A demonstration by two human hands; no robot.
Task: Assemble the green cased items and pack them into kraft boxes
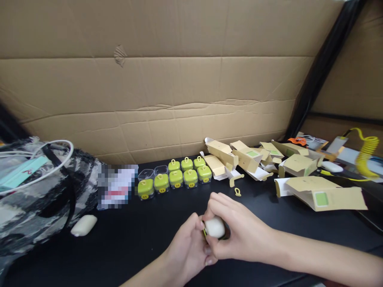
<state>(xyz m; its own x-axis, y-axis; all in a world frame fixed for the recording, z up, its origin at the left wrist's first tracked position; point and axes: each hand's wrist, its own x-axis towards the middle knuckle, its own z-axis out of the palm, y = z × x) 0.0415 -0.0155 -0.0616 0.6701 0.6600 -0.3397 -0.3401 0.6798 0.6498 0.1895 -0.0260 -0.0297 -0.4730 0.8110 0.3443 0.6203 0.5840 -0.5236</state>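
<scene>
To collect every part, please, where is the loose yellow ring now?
In the head view, the loose ring lies right of centre on the black table, between the cartons and the right hand.

- Black tabletop (pixel 125 247) here, stretching under the fingers (pixel 216 200)!
- Beyond them, leftward: green-lidded clear containers (pixel 176 178), in rows.
- Just past them: a small yellow loop (pixel 237 191).
- Off right: opened cardboard cartons (pixel 326 189).
- Far left: a cream block (pixel 84 225).

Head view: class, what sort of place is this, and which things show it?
Probably a makeshift work table: brown cardboard walls the back of a black tabletop, where green-lidded containers stand in rows near opened cartons.
</scene>
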